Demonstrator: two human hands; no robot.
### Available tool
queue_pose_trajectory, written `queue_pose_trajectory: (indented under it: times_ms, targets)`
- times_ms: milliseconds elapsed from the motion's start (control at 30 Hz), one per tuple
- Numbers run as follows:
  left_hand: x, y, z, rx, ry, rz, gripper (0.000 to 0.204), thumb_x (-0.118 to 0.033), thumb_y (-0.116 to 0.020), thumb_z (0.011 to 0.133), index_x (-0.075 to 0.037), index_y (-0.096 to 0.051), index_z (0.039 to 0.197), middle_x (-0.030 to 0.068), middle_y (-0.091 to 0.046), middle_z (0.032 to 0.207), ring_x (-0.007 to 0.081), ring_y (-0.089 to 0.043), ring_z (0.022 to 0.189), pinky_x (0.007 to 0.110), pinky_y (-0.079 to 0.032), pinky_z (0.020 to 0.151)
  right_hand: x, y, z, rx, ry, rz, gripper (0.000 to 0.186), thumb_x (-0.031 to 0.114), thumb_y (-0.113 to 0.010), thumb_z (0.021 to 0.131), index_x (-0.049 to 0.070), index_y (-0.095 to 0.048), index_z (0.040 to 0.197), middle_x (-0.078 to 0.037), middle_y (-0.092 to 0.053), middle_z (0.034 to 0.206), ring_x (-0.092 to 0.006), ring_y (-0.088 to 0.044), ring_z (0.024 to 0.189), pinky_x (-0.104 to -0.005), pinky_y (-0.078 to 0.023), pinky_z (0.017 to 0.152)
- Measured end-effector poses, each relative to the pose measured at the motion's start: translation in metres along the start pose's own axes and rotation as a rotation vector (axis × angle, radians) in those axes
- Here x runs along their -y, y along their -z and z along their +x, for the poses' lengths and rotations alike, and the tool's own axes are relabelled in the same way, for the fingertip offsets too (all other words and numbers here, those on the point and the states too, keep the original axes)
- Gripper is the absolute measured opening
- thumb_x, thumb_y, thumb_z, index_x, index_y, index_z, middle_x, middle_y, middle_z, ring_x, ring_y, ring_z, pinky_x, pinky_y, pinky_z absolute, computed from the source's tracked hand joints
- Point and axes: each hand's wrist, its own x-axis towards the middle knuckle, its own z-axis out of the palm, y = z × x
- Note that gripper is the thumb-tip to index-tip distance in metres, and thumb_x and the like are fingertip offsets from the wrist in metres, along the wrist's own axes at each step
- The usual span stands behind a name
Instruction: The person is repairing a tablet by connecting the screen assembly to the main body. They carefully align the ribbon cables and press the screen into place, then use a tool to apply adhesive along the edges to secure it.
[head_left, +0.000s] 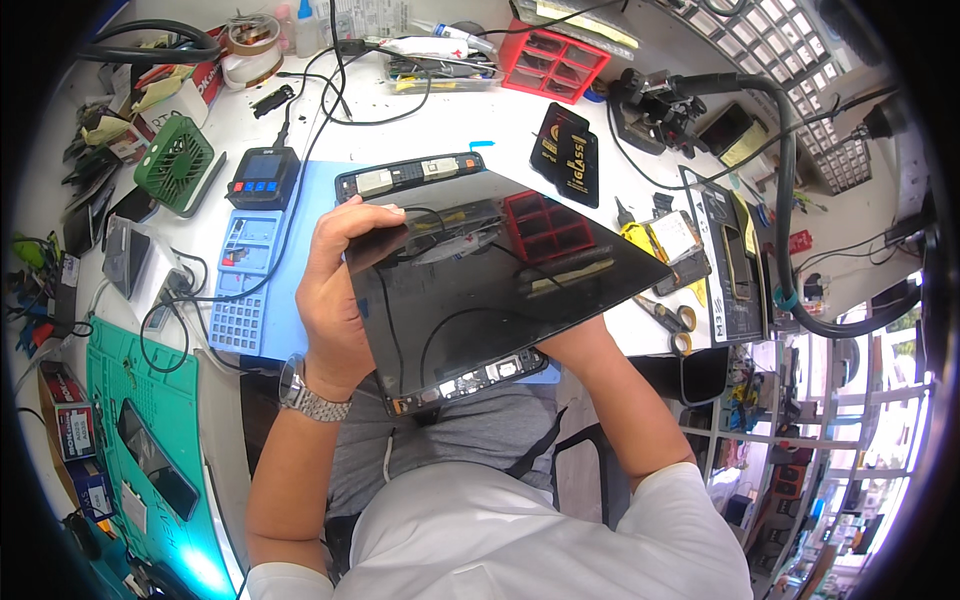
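Note:
A tablet screen (500, 290), glossy black, lies at a slant across an opened tablet body (470, 382). Bare internal parts of the body show past the screen at its far and near ends. My left hand (335, 285) grips the left side, its thumb on the glass and its other fingers hidden behind. From the right, my right hand (578, 343) reaches beneath the screen, which hides its fingers. Both pieces are tilted above my lap and the front edge of the table. Reflections of a red drawer box and cables show in the glass.
A blue mat (318, 200) lies under the work. Leftward are a small black device with a screen (262, 178), a green fan (180, 166) and a green mat (150, 400). Scissors (680, 325) and a black package (566, 155) lie right; a red drawer box (556, 62) stands behind.

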Motion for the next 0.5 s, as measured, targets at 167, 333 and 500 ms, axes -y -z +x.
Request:
queue_pose_trajectory:
  times_ms: [167, 333, 500]
  targets:
    - [0.002, -0.001, -0.001, -0.014, -0.001, 0.001, 0.047, -0.017, -0.089, 0.084, 0.004, -0.071, 0.122, 0.0154, -0.072, 0.126, 0.0327, -0.07, 0.12, 0.055, -0.049, 0.117, 0.005, 0.003, 0.003, 0.017, 0.036, -0.025, 0.036, 0.012, -0.078, 0.076, 0.007, -0.076, 0.111, -0.015, -0.072, 0.116, -0.0402, -0.066, 0.111, -0.0521, -0.053, 0.094]
    - [0.003, -0.001, -0.001, -0.011, -0.004, 0.009, 0.047, -0.018, -0.089, 0.084, 0.004, -0.071, 0.121, 0.0153, -0.072, 0.126, 0.0329, -0.07, 0.12, 0.055, -0.05, 0.116, 0.01, 0.006, 0.006, 0.027, 0.047, -0.011, 0.036, 0.007, -0.075, 0.073, 0.007, -0.076, 0.11, -0.016, -0.072, 0.113, -0.0414, -0.066, 0.105, -0.0526, -0.053, 0.09]
    - [0.0, 0.0, 0.001, -0.006, 0.0, 0.026, 0.045, -0.018, -0.089, 0.084, 0.004, -0.073, 0.119, 0.0145, -0.072, 0.126, 0.0329, -0.07, 0.121, 0.055, -0.05, 0.115, 0.013, 0.012, 0.003, 0.07, 0.063, 0.016, 0.042, 0.003, -0.074, 0.069, 0.006, -0.075, 0.111, -0.017, -0.071, 0.111, -0.043, -0.066, 0.102, -0.0524, -0.054, 0.086]
